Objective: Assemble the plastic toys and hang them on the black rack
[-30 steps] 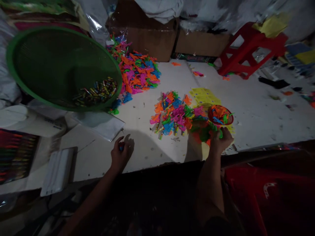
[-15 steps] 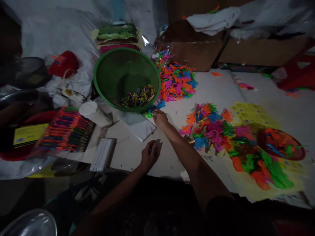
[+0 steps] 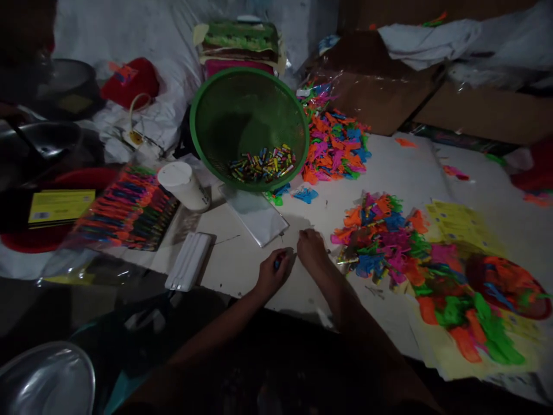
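My left hand (image 3: 273, 272) is closed above the white table (image 3: 235, 259), with a bit of dark blue showing between its fingers; what that is I cannot make out. Close to its right, my right hand (image 3: 311, 249) has its fingers pinched together, and whatever they hold is hidden. Ahead of both hands lies a stack of clear plastic bags (image 3: 259, 222). Beyond it stands a green mesh basket (image 3: 199, 147) holding many small shiny coloured rolls (image 3: 265, 164). A blue plastic piece (image 3: 305, 194) lies by the basket's rim.
Bright plastic pieces (image 3: 332, 144) are heaped behind; another pile (image 3: 380, 236) lies right, near a red dish (image 3: 546, 308) and yellow cards (image 3: 464, 225). On the left are a white tub (image 3: 184, 184), a white power strip (image 3: 189, 262) and a bagged colourful bundle (image 3: 129, 207).
My right hand has drawn back from beside the basket to near my left hand. The blue piece by the rim now shows uncovered. My view has shifted left.
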A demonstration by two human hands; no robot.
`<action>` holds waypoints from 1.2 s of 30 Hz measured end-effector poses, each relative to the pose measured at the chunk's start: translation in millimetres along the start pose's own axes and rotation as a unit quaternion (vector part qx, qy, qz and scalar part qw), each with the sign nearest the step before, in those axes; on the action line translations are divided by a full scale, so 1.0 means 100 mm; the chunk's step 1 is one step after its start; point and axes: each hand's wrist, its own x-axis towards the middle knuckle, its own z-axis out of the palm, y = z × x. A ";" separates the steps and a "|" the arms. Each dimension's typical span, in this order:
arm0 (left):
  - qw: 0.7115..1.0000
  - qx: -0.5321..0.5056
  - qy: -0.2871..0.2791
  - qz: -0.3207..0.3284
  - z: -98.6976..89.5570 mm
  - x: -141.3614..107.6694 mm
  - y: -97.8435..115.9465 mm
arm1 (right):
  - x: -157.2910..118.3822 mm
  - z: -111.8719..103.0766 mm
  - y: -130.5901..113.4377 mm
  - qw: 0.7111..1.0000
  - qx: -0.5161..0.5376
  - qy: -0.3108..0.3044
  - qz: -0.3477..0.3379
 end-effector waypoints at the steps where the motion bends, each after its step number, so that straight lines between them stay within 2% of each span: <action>1: 1.000 0.001 -0.002 0.013 0.00 0.00 0.00 | -0.08 -0.02 0.00 1.000 0.017 0.014 -0.006; 3: 1.000 0.003 -0.005 0.023 0.01 -0.01 0.00 | -0.03 -0.10 0.05 0.998 0.052 0.042 0.006; 5: 1.000 0.008 -0.009 0.019 0.02 -0.02 0.00 | 0.24 -0.21 0.14 0.995 0.077 0.057 0.023; 10: 1.000 0.001 -0.010 -0.008 0.01 -0.02 0.01 | 1.06 -0.43 0.34 0.992 0.103 -0.027 0.064; 12: 1.000 -0.007 0.003 -0.013 0.00 -0.01 0.00 | 1.21 -0.45 0.36 0.989 0.114 -0.033 0.083; 14: 1.000 -0.014 0.016 -0.012 -0.01 0.00 -0.01 | 1.22 -0.44 0.36 0.985 0.131 -0.037 0.107; 17: 0.999 -0.037 0.025 -0.021 -0.01 0.01 -0.01 | 0.94 -0.36 0.35 0.974 0.178 -0.052 0.130; 19: 0.996 -0.074 0.028 -0.034 -0.02 0.00 0.01 | 0.58 -0.28 0.32 0.965 0.220 -0.061 0.131; 21: 0.989 -0.138 0.020 -0.057 -0.03 -0.02 0.06 | 0.13 -0.19 0.25 0.943 0.304 -0.042 0.128; 23: 0.974 -0.210 -0.013 -0.084 -0.04 -0.06 0.14 | -0.31 -0.14 0.15 0.857 0.498 0.027 0.127; 25: 0.957 -0.265 -0.054 -0.106 -0.04 -0.09 0.24 | -0.64 -0.14 0.04 0.776 0.617 0.056 0.118; 26: 0.950 -0.281 -0.072 -0.113 -0.04 -0.11 0.28 | -0.76 -0.16 -0.01 0.754 0.645 0.058 0.110; 27: 0.946 -0.289 -0.087 -0.120 -0.04 -0.13 0.32 | -0.83 -0.19 -0.04 0.745 0.657 0.058 0.100; 31: 0.947 -0.273 -0.108 -0.134 -0.05 -0.17 0.45 | -0.91 -0.32 -0.11 0.753 0.644 0.092 0.100; 36: 0.967 -0.231 -0.063 -0.087 -0.06 -0.22 0.55 | -0.96 -0.37 -0.18 0.780 0.594 0.155 0.122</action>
